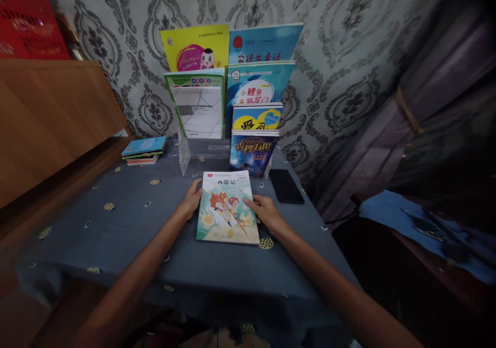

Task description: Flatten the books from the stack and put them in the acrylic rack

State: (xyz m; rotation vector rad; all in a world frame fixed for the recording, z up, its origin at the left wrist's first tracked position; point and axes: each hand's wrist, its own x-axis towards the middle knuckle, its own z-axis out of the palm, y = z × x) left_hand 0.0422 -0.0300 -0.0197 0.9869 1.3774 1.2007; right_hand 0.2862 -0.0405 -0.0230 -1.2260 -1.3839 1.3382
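A picture book [228,207] with a flying figure on its cover lies flat on the blue tablecloth [127,229]. My left hand [191,199] grips its left edge, fingers curled on the border. My right hand [264,209] holds the right edge, fingers resting on the cover. Just behind stands a clear tiered book rack [203,154] against the wall. It carries several children's books, among them a dark blue one [252,151] in the front right slot. The front left slot is bare.
A black phone [285,185] lies right of the rack. A small stack of books [144,150] sits at the table's far left. Wooden furniture [46,115] flanks the left side, and a dark curtain [422,110] hangs on the right.
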